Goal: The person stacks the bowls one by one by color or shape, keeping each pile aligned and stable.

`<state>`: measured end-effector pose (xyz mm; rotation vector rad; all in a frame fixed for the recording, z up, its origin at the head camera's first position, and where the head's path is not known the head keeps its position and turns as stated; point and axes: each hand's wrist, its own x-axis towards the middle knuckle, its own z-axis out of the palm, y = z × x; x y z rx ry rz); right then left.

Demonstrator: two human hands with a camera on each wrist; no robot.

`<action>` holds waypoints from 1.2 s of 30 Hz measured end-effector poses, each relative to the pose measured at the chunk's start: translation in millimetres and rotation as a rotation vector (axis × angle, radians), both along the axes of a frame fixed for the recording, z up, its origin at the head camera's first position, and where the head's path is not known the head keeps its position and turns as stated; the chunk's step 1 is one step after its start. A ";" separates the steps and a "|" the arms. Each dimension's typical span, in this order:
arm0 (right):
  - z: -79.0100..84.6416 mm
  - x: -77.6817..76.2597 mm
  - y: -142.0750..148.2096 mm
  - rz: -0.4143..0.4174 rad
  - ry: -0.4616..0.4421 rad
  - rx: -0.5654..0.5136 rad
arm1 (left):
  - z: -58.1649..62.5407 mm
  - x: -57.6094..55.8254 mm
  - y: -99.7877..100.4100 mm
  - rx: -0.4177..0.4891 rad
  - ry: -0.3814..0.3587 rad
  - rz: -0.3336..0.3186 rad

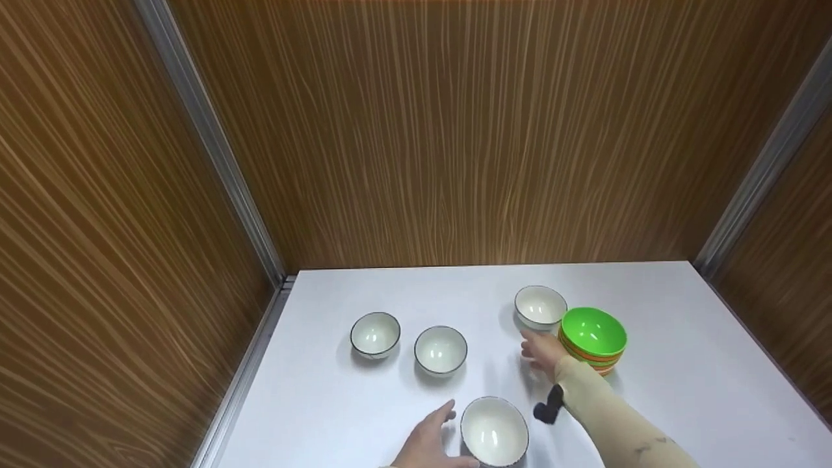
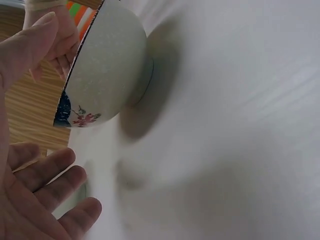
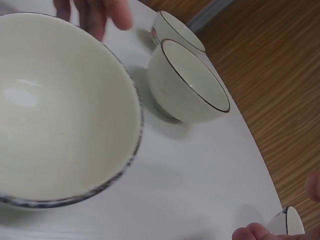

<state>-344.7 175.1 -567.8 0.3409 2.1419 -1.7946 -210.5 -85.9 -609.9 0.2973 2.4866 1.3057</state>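
Observation:
A white bowl [image 1: 494,432] with a dark rim stands upright at the front of the table. My left hand [image 1: 429,439] is at its left side, fingers spread and thumb close to the rim. In the left wrist view, that bowl [image 2: 107,65] shows a red flower and a dark blue patch on its outside. Farther back, my right hand [image 1: 545,351] reaches over the table with loosely bent fingers. It is just in front of another white bowl [image 1: 541,307] and left of a stack of orange and green bowls [image 1: 593,333], whose top one is bright green.
Two more white bowls stand upright to the left, one at the far left [image 1: 375,335] and one nearer the middle [image 1: 441,351]. Wood-patterned panels [image 1: 455,130] enclose the white table [image 1: 305,403] at the back and both sides.

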 end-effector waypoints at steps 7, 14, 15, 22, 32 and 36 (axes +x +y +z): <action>-9.2 -26.2 -9.0 -0.246 -0.114 -0.235 | -4.7 3.2 -3.6 0.014 -0.031 0.008; -19.6 -37.2 -7.7 -0.329 -0.184 -0.336 | -1.5 7.2 -3.0 -0.019 -0.134 0.023; -20.3 -38.4 -8.0 -0.330 -0.191 -0.345 | -0.9 7.2 -3.6 -0.014 -0.137 0.021; -23.0 -43.0 -9.6 -0.369 -0.199 -0.372 | -0.8 4.1 -8.1 0.011 -0.156 0.004; -11.1 -42.0 -13.6 -0.374 -0.208 -0.438 | -4.9 1.5 -8.2 0.033 -0.168 0.001; -15.6 -45.5 -12.7 -0.401 -0.212 -0.484 | -4.6 1.1 -10.1 0.044 -0.199 -0.002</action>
